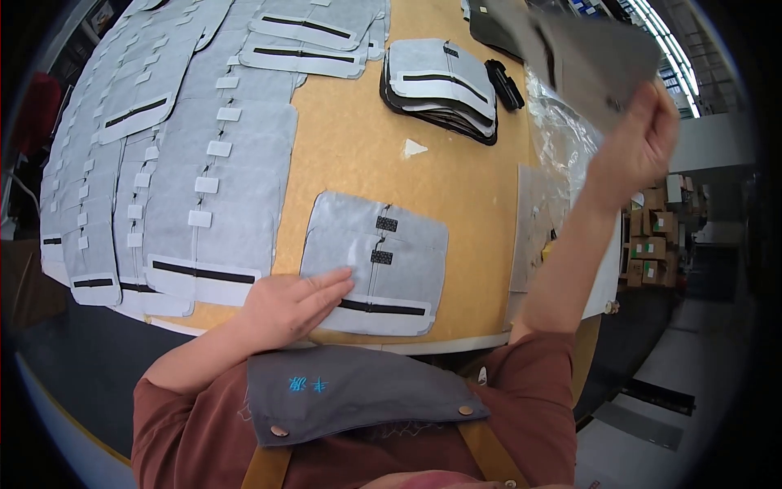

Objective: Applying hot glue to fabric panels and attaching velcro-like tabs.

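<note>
Your left hand (285,306) rests uncurled on grey panel (415,261) on desk (346,138); your right hand (635,151) grips raised brownish panel (603,61) by edge.

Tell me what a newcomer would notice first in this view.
Probably the blurred brown-grey piece that the right hand holds up at the upper right. Next, the layered grey sheets with their lines of pale tabs, filling the left of the table. Then the single grey panel at the table's near edge, with the left hand laid at its left side.
</note>
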`<state>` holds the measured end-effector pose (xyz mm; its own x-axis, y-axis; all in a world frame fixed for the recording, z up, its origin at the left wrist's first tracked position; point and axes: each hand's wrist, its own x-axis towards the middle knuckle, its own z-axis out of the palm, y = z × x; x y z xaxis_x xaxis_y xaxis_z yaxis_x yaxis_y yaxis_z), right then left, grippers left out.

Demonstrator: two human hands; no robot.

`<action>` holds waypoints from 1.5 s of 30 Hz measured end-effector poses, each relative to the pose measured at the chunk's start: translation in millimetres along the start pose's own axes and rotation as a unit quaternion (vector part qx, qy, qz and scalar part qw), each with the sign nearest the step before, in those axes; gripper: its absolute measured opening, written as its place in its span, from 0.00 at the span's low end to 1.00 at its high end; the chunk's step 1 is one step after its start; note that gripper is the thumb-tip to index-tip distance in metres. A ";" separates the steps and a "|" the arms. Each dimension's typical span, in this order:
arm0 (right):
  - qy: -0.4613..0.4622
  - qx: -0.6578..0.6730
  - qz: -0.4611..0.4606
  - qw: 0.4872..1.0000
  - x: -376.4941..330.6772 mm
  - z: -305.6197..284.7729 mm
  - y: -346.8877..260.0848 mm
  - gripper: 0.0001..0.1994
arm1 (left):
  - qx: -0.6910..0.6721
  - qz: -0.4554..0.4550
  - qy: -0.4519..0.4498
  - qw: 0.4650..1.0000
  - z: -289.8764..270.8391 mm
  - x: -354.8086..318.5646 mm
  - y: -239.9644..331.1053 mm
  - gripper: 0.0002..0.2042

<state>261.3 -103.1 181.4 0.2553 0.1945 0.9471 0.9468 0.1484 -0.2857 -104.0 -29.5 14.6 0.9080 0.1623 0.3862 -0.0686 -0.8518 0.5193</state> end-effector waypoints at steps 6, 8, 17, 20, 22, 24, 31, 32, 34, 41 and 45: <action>-0.391 0.076 0.397 0.827 -59.9 -57.1 -123.6 0.06 | -0.325 -0.188 -0.012 0.927 -29.1 -1.9 9.0 0.14; -0.504 0.137 0.450 0.725 -100.7 -50.4 -138.0 0.08 | -0.468 -0.268 -0.061 0.840 -39.4 1.0 22.4 0.16; -0.505 0.188 0.563 0.627 -183.9 -62.8 -168.2 0.08 | -0.327 -0.310 -0.112 0.886 -21.8 -22.3 37.7 0.17; -0.536 0.099 0.483 0.685 -198.7 -96.4 -157.4 0.13 | -0.214 -0.265 -0.022 0.940 -21.4 -26.2 25.7 0.14; -0.517 0.086 0.519 0.675 -201.6 -106.0 -155.6 0.13 | -0.214 -0.297 -0.010 0.930 -21.8 -26.7 22.1 0.13; -0.498 0.075 0.554 0.663 -202.3 -105.9 -156.0 0.12 | -0.223 -0.330 0.016 0.917 -19.3 -25.3 20.8 0.07; -0.435 -0.083 0.403 0.801 -212.8 -78.8 -133.2 0.12 | -0.057 -0.285 0.011 0.957 -3.4 -12.7 24.2 0.30; -0.447 -0.086 0.402 0.794 -214.8 -78.1 -131.2 0.11 | -0.055 -0.287 0.009 0.956 -2.2 -13.1 24.0 0.30; -0.449 -0.078 0.405 0.793 -214.7 -77.3 -128.4 0.11 | -0.037 -0.258 0.008 0.965 -1.0 -12.0 22.3 0.30; -0.377 -0.114 0.292 0.872 -209.2 -68.5 -110.9 0.20 | 0.090 -0.194 0.053 0.975 -3.5 -8.2 30.7 0.29; -0.352 -0.191 0.164 0.901 -197.9 -44.0 -84.6 0.25 | 0.118 0.036 0.025 0.992 1.6 -7.7 37.0 0.17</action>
<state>139.3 -196.9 24.5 0.4742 0.7540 0.4547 0.8753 -0.3481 -0.3356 -112.9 -63.1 29.7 0.8819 0.1166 0.4567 -0.0282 -0.9541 0.2981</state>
